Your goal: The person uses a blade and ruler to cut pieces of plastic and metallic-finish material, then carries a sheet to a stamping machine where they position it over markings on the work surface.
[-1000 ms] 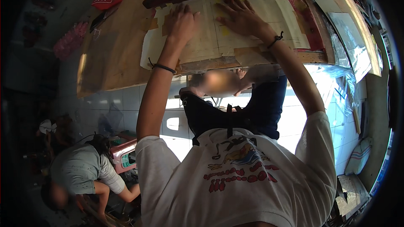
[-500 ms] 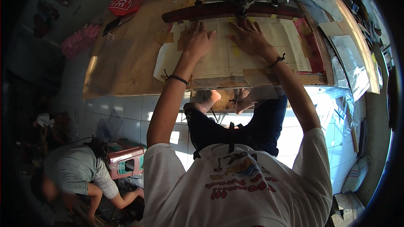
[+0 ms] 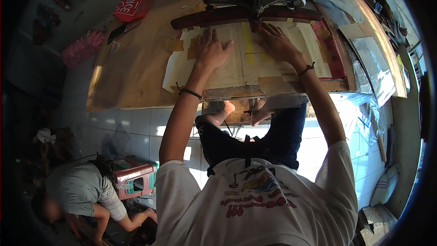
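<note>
A cream sheet [image 3: 230,75] with thin ruled lines and yellow patches lies on the wooden tabletop, brown tape along its edges. My left hand [image 3: 211,51] rests flat on its left half, fingers stretched toward the far edge and thumb apart. On the right half, my right hand [image 3: 281,45] lies palm down with its fingers extended, slightly smeared by motion. Neither hand grips anything. Just beyond the fingertips runs a dark red bar [image 3: 205,17], joined to a black metal clamp-like fixture [image 3: 255,1]. A red strip [image 3: 335,59] borders the sheet's right side.
A red bag [image 3: 135,7] and a dark flat object [image 3: 117,33] lie at the table's far left. Clear plastic and pale sheets [image 3: 373,64] cover the right side. Down left, another person [image 3: 79,187] bends beside a pink and green stool [image 3: 134,180].
My right hand has slid a little to the right over the sheet, baring more of a yellow patch near the middle line. My left hand stays about in place. The whole view has shifted slightly.
</note>
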### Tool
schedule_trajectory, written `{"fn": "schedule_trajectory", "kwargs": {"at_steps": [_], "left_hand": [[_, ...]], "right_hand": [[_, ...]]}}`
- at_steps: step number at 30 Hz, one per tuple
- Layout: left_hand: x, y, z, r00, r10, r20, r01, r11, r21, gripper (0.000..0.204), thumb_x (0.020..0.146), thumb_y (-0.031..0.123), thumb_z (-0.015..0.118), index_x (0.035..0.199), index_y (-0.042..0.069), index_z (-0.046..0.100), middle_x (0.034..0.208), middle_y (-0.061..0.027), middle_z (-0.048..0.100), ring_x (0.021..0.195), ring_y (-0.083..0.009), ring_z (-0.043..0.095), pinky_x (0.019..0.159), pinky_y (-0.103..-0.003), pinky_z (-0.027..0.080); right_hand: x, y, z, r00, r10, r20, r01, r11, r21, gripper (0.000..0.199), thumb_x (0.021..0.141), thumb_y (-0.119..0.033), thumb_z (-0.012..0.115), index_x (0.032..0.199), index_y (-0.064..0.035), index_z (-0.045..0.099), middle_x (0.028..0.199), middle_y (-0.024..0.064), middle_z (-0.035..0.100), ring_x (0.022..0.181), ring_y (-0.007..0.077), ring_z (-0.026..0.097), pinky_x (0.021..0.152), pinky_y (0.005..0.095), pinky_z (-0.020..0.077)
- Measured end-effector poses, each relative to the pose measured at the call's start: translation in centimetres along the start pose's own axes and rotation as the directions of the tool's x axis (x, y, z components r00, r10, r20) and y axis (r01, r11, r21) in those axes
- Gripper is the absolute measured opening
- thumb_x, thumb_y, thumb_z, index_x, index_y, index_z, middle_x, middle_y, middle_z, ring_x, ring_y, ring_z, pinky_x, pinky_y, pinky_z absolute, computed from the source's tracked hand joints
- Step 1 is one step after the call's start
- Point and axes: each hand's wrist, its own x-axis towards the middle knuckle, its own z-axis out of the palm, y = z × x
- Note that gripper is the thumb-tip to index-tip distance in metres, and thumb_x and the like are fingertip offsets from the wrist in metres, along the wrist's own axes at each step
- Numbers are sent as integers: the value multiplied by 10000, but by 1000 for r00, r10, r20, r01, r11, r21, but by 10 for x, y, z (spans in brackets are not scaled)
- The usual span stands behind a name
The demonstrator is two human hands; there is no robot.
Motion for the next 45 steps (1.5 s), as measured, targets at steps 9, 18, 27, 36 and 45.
{"fn": "schedule_trajectory", "kwargs": {"at_steps": [9, 18, 27, 36, 45], "left_hand": [[-2, -3, -4, 1000, -3, 5, 3, 1000, 3, 922, 904, 662, 479, 1435, -84, 369, 1527, -265, 322, 1439, -379, 290, 1187, -496, 210], [-1, -4, -4, 1000, -7, -13, 6, 999, -33, 938, 893, 663, 493, 1436, -91, 372, 1525, -305, 296, 1451, -407, 248, 1197, -515, 168], [-87, -18, -44, 998, 18, 66, -10, 994, -109, 705, 966, 454, 536, 1477, 1, 363, 1588, -215, 226, 1473, -367, 213, 1207, -471, 180], [-93, -25, -39, 999, 38, -13, -40, 981, -191, 622, 979, 363, 527, 1437, -36, 394, 1560, -256, 256, 1463, -388, 225, 1196, -488, 209], [-94, -28, -43, 1000, 21, 22, -16, 977, -212, 652, 957, 377, 567, 1466, 12, 383, 1587, -189, 250, 1461, -375, 236, 1185, -445, 254]], "right_hand": [[-28, 21, -20, 995, 96, -40, -97, 995, -14, 614, 995, -504, 437, 1446, -86, 433, 1544, 175, 349, 1439, 366, 293, 1190, 440, 229], [-26, 32, -15, 985, 113, -131, -119, 992, -43, 621, 993, -508, 434, 1440, -77, 447, 1521, 181, 388, 1423, 360, 324, 1187, 442, 232], [-113, -2, -66, 992, 88, -93, -73, 986, 150, 418, 963, -245, 570, 1336, -55, 559, 1431, 177, 500, 1364, 351, 417, 1149, 432, 320], [-106, -6, -60, 996, 58, -72, -55, 997, 55, 404, 972, -275, 556, 1317, -68, 591, 1437, 152, 509, 1381, 336, 406, 1173, 477, 270], [-107, -8, -62, 991, 74, -108, -65, 995, 80, 382, 977, -271, 551, 1286, -54, 609, 1403, 160, 537, 1363, 339, 426, 1159, 457, 299]]}}
